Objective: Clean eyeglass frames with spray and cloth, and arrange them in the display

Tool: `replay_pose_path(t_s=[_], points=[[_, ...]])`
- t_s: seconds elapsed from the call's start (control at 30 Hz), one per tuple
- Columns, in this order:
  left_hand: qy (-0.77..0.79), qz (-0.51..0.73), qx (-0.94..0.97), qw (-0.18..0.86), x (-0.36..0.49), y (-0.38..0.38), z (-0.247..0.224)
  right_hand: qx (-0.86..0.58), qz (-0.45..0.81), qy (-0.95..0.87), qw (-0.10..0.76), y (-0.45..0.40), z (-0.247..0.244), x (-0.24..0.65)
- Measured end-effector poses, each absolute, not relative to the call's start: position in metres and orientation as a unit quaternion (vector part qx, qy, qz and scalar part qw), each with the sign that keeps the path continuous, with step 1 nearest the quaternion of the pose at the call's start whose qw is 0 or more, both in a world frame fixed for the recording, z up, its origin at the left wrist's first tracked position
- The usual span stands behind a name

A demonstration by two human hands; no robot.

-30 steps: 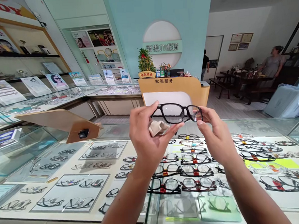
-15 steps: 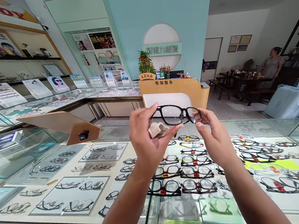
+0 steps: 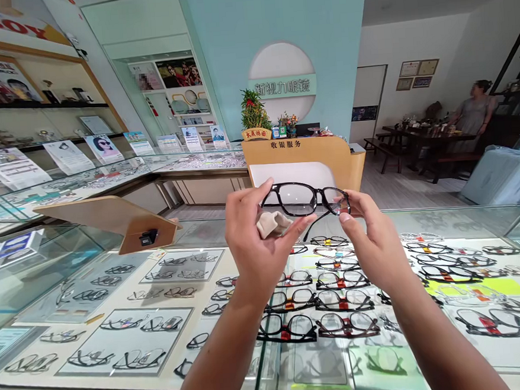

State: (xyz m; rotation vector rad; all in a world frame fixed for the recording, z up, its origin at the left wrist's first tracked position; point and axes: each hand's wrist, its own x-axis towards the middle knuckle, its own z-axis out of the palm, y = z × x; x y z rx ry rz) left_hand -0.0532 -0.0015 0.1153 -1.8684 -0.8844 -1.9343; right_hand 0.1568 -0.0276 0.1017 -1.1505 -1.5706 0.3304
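Observation:
A pair of black-framed eyeglasses (image 3: 296,199) is held up above the glass display case, lenses facing me. My left hand (image 3: 257,237) is closed on the frame's left end, and a bunched beige cloth (image 3: 273,224) sits in the same palm. At the opposite end, my right hand (image 3: 371,229) pinches the rim beside the right lens between thumb and fingers. One dark temple arm slants down below the frame between my hands. Under them, rows of dark eyeglasses (image 3: 344,301) with small coloured tags lie inside the case.
The glass case (image 3: 263,367) spans the front. A tilted wooden-backed mirror or stand (image 3: 105,217) rests on it at left. Beyond stands a wooden counter (image 3: 297,151) with a potted plant (image 3: 254,109). A person (image 3: 474,111) is at the far right, near a dark table.
Both hands keep hold of the eyeglasses almost in place. The view has shifted slightly, and the lower temple arm now shows more clearly beneath the frame.

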Motion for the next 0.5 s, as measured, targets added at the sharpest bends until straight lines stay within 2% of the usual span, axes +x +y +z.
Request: replay_pose_path(t_s=[0.3,0.5], points=[[-0.306,-0.672,-0.655,0.160,-0.056,-0.001,0.118,-0.474,0.132,-0.670,0.556,-0.028,0.102,0.156],[-0.339,-0.663,-0.660,0.100,-0.058,0.010,0.114,-0.448,0.015,-0.656,0.607,-0.024,0.100,0.156]])
